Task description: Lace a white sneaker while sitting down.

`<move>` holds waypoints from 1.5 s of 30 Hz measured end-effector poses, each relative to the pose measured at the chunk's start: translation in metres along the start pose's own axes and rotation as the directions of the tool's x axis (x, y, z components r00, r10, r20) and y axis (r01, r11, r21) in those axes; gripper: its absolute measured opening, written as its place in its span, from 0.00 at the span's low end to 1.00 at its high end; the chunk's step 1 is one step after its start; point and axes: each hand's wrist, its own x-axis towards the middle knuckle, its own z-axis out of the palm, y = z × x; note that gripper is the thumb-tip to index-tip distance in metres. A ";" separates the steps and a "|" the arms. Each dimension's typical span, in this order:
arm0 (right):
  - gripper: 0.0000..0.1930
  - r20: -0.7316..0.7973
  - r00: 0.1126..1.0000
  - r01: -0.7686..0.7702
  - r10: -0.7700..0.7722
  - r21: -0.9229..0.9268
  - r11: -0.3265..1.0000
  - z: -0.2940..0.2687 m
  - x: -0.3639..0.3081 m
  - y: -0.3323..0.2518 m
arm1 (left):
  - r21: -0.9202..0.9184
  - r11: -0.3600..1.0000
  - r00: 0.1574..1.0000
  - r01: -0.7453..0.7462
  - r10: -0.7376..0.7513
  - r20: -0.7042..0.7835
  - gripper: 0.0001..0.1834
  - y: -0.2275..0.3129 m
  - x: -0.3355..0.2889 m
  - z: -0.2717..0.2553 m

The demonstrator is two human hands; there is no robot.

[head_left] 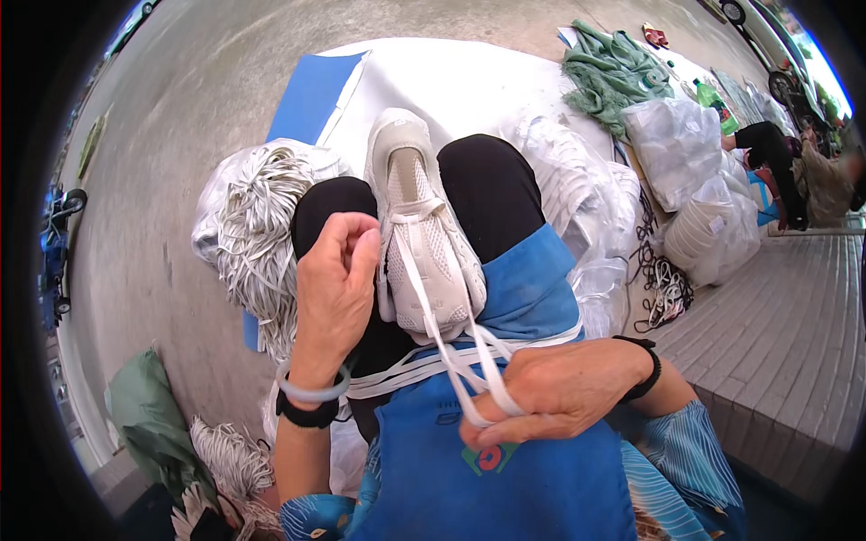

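Observation:
A pale beige mesh sneaker lies between my knees, its heel end pointing away from me and its toe toward me. A white shoelace runs from the sneaker's upper toward my right hand, which is closed round looped strands of it over the blue apron. Beside the sneaker's left side, my left hand has its fingers curled, thumb and fingertips together; whether anything is between them is hidden. More white laces lie across my lap, under the sneaker's toe.
A thick bundle of white laces rests beside my left knee. A blue board lies beyond it. Plastic-wrapped white bundles and clear bags stand on the right, near green cloth. Another person sits far right.

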 end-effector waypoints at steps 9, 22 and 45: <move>0.11 0.031 0.998 -0.038 0.051 -0.320 0.947 0.028 0.044 0.004 | -0.320 0.856 0.845 0.406 -0.218 0.489 0.22 0.014 -0.014 -0.009; 0.15 -0.135 0.957 -0.287 0.258 -0.291 0.913 -0.006 0.004 0.001 | -0.565 0.590 0.792 0.577 -0.237 0.562 0.10 -0.005 -0.032 -0.008; 0.16 -0.972 -0.220 -0.198 0.075 0.120 0.973 -0.079 -0.162 0.029 | -0.902 -0.101 0.886 0.420 0.262 0.384 0.08 -0.012 -0.001 -0.082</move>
